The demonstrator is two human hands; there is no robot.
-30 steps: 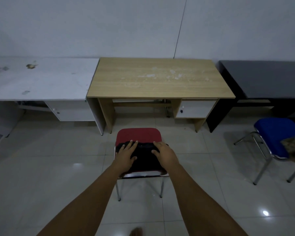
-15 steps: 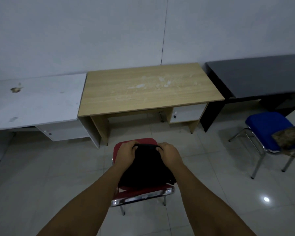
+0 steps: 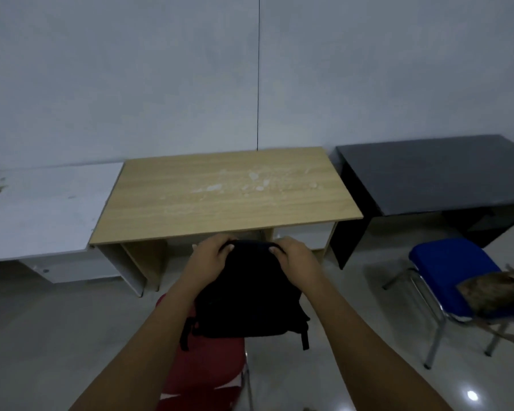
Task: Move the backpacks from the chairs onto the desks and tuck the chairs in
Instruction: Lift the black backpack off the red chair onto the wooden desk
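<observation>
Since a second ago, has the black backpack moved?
Yes. The black backpack, gripped by both hands, has come up off the red chair seat and toward the wooden desk, its top near the front edge.

Three desks [image 3: 226,197], two chairs [image 3: 451,274], two backpacks [image 3: 247,295], two hands [image 3: 211,259].
</observation>
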